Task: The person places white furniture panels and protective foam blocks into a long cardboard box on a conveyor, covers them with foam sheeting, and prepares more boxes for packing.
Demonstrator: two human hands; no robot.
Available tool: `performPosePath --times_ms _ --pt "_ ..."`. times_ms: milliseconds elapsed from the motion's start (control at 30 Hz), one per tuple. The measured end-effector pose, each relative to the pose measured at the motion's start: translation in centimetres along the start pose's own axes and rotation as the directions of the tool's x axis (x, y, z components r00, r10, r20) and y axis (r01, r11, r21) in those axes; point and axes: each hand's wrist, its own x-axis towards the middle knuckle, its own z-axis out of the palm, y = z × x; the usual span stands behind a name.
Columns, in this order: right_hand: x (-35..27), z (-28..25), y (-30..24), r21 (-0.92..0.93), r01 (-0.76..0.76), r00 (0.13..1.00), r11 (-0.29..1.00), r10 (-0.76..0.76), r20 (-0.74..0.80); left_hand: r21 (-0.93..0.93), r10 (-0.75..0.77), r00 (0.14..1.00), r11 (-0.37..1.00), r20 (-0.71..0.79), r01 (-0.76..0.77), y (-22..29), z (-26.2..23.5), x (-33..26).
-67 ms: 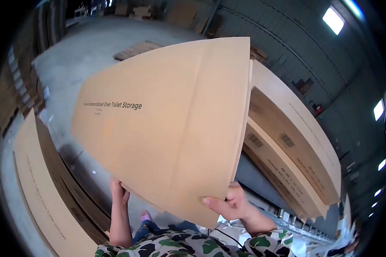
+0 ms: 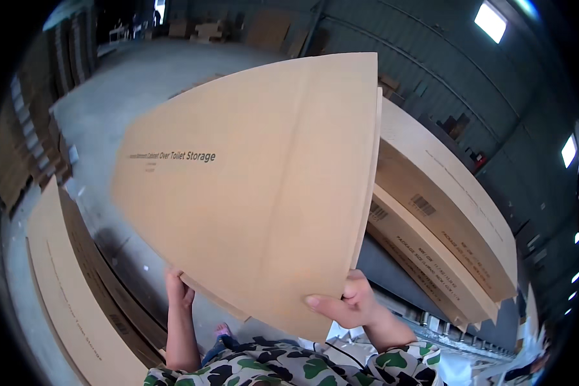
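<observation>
Some long cardboard boxes (image 2: 71, 270) sit far left, cut off by the bottom of the view. Next over, the left hand (image 2: 177, 289) is curled at the lower left edge of a big flattened carton (image 2: 238, 193); its fingertips are kinda tucked away, so can't tell how tight. That carton is tilted up mid-view, blocking loads of floor (image 2: 141, 67). Right hand (image 2: 350, 303) pinches its lower right edge, thumb on the face, other fingers mostly hidden behind. Further right, stacked brown cartons (image 2: 431, 215) are partly covered by it, barcodes too tiny to read.
</observation>
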Motion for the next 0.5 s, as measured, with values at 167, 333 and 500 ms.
performPosePath --times_ms 167,333,500 --pt "-7.8 -4.1 -5.9 -0.078 0.158 0.981 0.984 -0.166 -0.105 -0.064 0.131 0.990 0.990 0.054 -0.127 -0.3 5.3 -7.0" --pt "-20.0 -11.1 -10.2 0.118 0.088 0.764 0.989 0.008 -0.645 0.119 0.286 0.889 0.930 0.358 -0.347 -1.5 18.8 -14.5" --pt "-33.5 -21.3 -13.2 -0.238 0.270 0.257 0.933 -0.308 -0.916 0.275 0.076 0.909 0.940 0.409 -0.202 -4.4 31.7 -25.6"
